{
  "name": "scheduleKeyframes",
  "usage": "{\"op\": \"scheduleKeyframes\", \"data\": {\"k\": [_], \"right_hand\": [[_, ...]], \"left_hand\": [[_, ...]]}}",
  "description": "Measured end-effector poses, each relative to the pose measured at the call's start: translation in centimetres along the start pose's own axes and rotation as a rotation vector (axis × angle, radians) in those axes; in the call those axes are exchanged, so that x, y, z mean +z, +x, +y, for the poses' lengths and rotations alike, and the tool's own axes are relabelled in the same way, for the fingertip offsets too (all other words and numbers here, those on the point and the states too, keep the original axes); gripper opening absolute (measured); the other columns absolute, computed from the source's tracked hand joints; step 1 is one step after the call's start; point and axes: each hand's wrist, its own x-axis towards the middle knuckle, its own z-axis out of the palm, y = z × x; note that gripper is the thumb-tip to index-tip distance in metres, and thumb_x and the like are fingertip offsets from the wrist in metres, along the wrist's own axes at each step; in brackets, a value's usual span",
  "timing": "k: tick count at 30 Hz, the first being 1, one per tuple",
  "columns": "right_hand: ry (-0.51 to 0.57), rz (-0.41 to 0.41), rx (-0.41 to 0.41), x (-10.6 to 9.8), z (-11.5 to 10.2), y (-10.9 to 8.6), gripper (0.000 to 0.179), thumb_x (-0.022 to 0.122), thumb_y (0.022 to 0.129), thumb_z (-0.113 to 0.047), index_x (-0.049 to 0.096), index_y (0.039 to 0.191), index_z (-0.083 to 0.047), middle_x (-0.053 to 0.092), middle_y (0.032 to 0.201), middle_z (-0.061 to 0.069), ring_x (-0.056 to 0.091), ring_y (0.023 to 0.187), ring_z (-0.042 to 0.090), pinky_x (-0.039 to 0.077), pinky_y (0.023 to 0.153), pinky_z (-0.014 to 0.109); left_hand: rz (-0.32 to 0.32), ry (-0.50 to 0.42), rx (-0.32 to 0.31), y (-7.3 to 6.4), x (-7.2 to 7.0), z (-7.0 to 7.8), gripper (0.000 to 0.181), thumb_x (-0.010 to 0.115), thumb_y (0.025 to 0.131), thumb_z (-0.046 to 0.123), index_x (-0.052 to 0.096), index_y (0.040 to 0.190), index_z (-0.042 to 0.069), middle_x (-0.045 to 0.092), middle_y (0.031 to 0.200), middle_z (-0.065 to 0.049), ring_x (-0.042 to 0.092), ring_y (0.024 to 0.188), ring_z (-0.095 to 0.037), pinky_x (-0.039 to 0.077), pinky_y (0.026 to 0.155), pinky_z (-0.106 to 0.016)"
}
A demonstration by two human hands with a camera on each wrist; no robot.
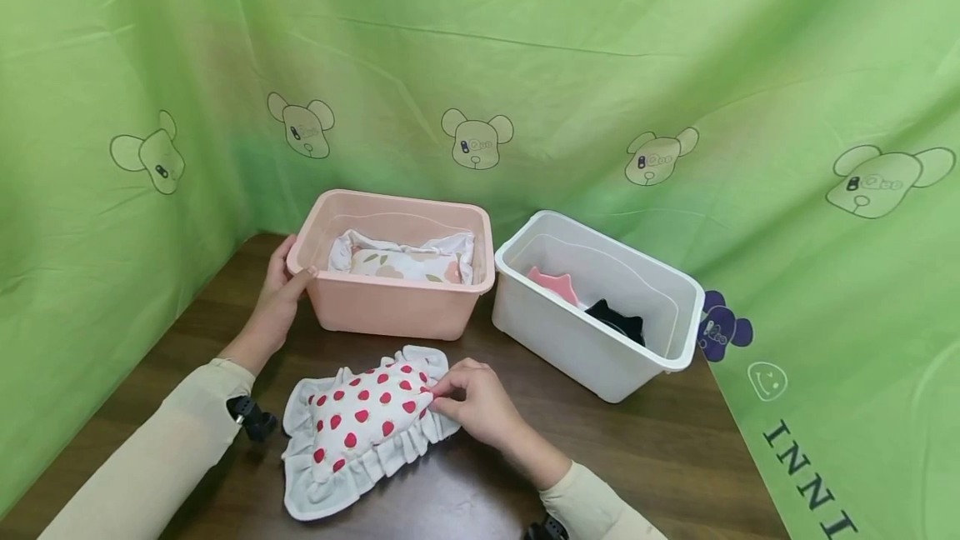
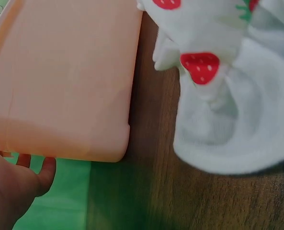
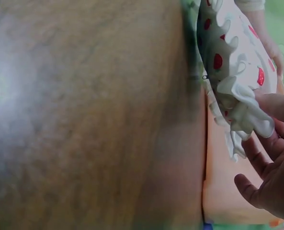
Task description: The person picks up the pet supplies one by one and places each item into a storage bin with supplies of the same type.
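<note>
My left hand [image 1: 279, 300] grips the left end of a pink plastic bin [image 1: 390, 311], thumb at the front corner of the rim and fingers round the side. Inside that bin lies a small ruffled pillow [image 1: 405, 265] with a leaf and peach print. In front of it, a white pillow with red strawberries [image 1: 367, 411] and a ruffled edge is pinched at its right end by my right hand [image 1: 483, 407]. The right wrist view shows the thumb and fingers on the ruffle [image 3: 247, 108], with other fingers spread below.
A white bin [image 1: 570, 348] stands angled to the right of the pink one, holding a pink spiky-edged item [image 1: 553, 283] and a black one [image 1: 617, 322]. Behind both hangs a green curtain [image 1: 480, 40] with bear prints. Everything stands on a dark wooden table [image 1: 675, 457].
</note>
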Motion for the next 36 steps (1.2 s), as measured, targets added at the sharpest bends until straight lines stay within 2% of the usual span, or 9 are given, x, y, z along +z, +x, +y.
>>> {"op": "scheduleKeyframes", "data": {"k": [6,13,17,23,29,36], "right_hand": [[0.029,0.046,0.026,-1.1,-0.4,-0.1,0.01,0.087,0.08,-0.017,0.082,0.084,-0.025,0.066,0.091,-0.016,0.058,0.096,0.009,0.048,0.087,0.034],[0.093,0.11,0.024,-2.5,-0.4,-0.3,0.017,0.088,0.079,-0.014,0.08,0.082,-0.029,0.066,0.091,-0.018,0.058,0.097,0.01,0.049,0.085,0.032],[0.14,0.138,0.028,-3.3,-0.4,-0.4,0.02,0.087,0.079,-0.011,0.08,0.082,-0.029,0.067,0.091,-0.015,0.058,0.097,0.012,0.049,0.085,0.032],[0.225,0.139,0.059,-4.2,-0.8,-0.5,0.018,0.087,0.08,-0.009,0.081,0.084,-0.026,0.069,0.094,-0.008,0.06,0.098,0.015,0.054,0.087,0.038],[0.221,0.152,0.043,-5.3,-1.4,-0.7,0.015,0.086,0.081,-0.01,0.081,0.086,-0.023,0.069,0.097,-0.006,0.062,0.099,0.015,0.054,0.089,0.037],[0.223,0.166,0.017,-7.0,-2.4,-0.6,0.013,0.084,0.083,-0.01,0.081,0.089,-0.022,0.069,0.102,-0.006,0.06,0.102,0.016,0.054,0.09,0.034]], "left_hand": [[-0.003,-0.002,-0.011,0.0,0.0,0.2,0.072,0.043,0.109,0.013,0.001,0.166,0.019,0.011,0.172,-0.005,0.021,0.152,-0.026,0.034,0.104,-0.027],[-0.005,-0.005,-0.01,-0.1,0.0,0.1,0.072,0.044,0.109,0.013,0.0,0.166,0.017,0.011,0.172,-0.007,0.021,0.152,-0.027,0.036,0.099,-0.02],[-0.007,-0.004,-0.01,-0.1,0.0,0.1,0.072,0.043,0.109,0.013,0.0,0.166,0.018,0.011,0.172,-0.006,0.021,0.152,-0.027,0.036,0.1,-0.023],[-0.009,-0.004,0.001,-0.1,0.0,0.3,0.071,0.043,0.109,0.013,0.001,0.166,0.019,0.011,0.172,-0.006,0.021,0.152,-0.027,0.035,0.102,-0.026],[-0.008,-0.005,0.009,0.0,0.0,0.1,0.071,0.043,0.109,0.012,0.001,0.166,0.018,0.011,0.172,-0.007,0.021,0.153,-0.028,0.035,0.101,-0.025],[-0.011,0.003,0.029,0.1,-0.1,-0.2,0.073,0.045,0.107,0.012,0.002,0.165,0.017,0.011,0.171,-0.011,0.021,0.153,-0.032,0.038,0.098,-0.015]]}}
